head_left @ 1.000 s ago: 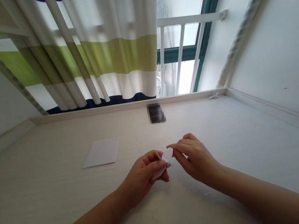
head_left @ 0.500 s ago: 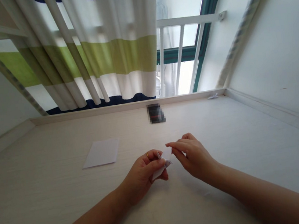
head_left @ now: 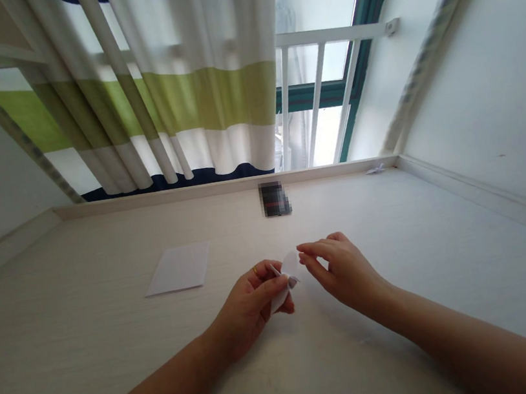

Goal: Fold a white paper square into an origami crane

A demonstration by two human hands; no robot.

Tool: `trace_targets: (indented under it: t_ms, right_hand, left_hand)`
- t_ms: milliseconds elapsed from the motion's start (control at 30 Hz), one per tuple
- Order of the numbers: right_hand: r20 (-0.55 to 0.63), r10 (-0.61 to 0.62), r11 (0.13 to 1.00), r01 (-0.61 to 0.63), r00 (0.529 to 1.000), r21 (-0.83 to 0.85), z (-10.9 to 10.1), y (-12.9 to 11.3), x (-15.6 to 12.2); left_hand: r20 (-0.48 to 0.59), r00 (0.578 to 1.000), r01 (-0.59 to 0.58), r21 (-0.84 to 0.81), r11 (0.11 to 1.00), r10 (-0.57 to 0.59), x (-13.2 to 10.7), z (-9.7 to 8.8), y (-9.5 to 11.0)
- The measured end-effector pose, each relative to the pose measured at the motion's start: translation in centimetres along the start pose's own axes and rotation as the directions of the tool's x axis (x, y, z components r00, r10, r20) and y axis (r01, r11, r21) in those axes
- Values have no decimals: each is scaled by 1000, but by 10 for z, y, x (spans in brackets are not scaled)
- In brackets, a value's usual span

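A small folded piece of white paper (head_left: 288, 276) is held just above the pale wooden desk (head_left: 398, 256), between both hands. My left hand (head_left: 251, 303), with a ring on one finger, pinches its lower part between thumb and fingers. My right hand (head_left: 339, 268) pinches the paper's upper right flap with thumb and forefinger, its other fingers curled. Both forearms reach in from the bottom of the view.
A flat white sheet of paper (head_left: 178, 268) lies on the desk to the left. A small dark blurred object (head_left: 274, 198) stands near the back edge. A tiny white folded paper (head_left: 375, 169) sits in the far right corner. A striped curtain (head_left: 188, 83) and window rail hang behind.
Both hands have lifted slightly and moved closer together. My right fingers, apart from the paper earlier, now hold its upper flap, which stands more upright.
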State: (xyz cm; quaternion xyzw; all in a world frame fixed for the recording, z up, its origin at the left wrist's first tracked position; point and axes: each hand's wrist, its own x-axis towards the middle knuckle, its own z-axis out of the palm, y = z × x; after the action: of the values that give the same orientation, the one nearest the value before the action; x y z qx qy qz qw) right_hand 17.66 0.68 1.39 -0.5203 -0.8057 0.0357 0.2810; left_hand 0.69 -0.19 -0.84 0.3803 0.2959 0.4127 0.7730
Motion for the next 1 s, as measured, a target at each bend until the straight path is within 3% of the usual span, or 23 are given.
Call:
trace_targets:
  t_ms: [100,167,300,533,700,767,867,1000]
  right_hand:
    - [44,24,991,-29,999,132,-2,-5,-1]
    - [138,19,952,-60,990,302,-4,-10,-2]
    - [340,49,751,-259,939,607,0,-16,-3]
    - [426,143,474,-439,894,763,17,-20,-6]
    - [456,189,251,-492,870,834,10,-19,-5]
    - [464,164,129,-485,871,865,4,-15,-2]
    - [490,14,-3,-490,871,872,-6,-6,1]
    - [553,-155,10,-559,818,829,-10,5,4]
  left_hand:
    - [-58,996,-69,-14,997,69,3,-2,0]
    - [-116,987,-110,-25,994,107,4,-2,1]
    - [-213,964,-176,-55,983,161,6,-2,1]
    - [-120,981,-159,-31,987,155,6,-1,-2]
    - [-110,984,-138,40,990,141,2,-1,0]
    - [-139,981,-132,25,991,134,1,-1,3]
    - [-163,982,-112,-96,989,96,1,-4,7]
    - [-57,998,6,-147,989,-15,4,-8,7]
